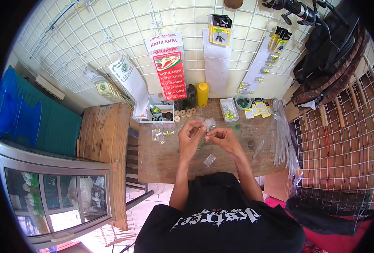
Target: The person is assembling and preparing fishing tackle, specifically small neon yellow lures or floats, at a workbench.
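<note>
up close, small clear plastic bag (209, 123), crinkly, see-thru, pinched btwn left hand (190, 135) & right hand (221, 137) grips, over wooden table (161, 160)

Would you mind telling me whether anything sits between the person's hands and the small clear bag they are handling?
Nothing visible does: the left hand and right hand both already touch the small clear bag above the wooden table.

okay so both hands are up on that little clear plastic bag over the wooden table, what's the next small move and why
Probably ease the small clear bag open or shut with the fingertips. Both the left hand and the right hand pinch at it above the wooden table, and another small clear bag lies flat below them.
</note>
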`<state>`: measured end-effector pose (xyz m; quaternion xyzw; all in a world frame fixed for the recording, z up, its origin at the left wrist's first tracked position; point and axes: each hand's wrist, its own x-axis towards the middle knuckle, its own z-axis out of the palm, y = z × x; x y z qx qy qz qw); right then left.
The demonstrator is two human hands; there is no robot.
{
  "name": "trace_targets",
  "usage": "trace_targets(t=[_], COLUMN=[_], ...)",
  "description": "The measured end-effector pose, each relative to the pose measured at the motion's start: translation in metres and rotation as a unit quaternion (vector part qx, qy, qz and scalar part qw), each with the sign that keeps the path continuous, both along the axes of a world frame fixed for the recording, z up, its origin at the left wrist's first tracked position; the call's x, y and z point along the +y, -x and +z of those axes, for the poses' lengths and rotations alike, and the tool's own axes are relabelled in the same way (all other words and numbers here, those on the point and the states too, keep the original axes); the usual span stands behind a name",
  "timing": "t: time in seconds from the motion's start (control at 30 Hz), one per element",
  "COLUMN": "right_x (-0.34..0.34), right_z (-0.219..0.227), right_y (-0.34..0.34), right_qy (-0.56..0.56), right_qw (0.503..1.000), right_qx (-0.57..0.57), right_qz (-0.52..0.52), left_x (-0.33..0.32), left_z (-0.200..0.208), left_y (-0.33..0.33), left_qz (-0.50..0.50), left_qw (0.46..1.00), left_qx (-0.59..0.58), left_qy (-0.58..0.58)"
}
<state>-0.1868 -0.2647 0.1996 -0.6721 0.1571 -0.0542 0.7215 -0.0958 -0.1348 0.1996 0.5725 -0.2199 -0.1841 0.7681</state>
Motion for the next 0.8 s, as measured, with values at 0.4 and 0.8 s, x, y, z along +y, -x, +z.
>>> trace_targets(t=[0.4, 0.8], right_x=[0.005, 0.01], right_z=[-0.018, -0.006], right_y=[-0.004, 0.0], right_qy=[-0.047, 0.188], right_qw=[0.995, 0.97], right_qx=[-0.035, -0.04], right_qz=[-0.08, -0.15], left_x=[-0.001, -0.004], left_z=[0.002, -0.001], left_y=[0.003, 0.007], left_qz=[0.079, 0.137], left_qw=[0.99, 0.985], left_qx=[-0.084, -0.092], left_qy=[-0.079, -0.042])
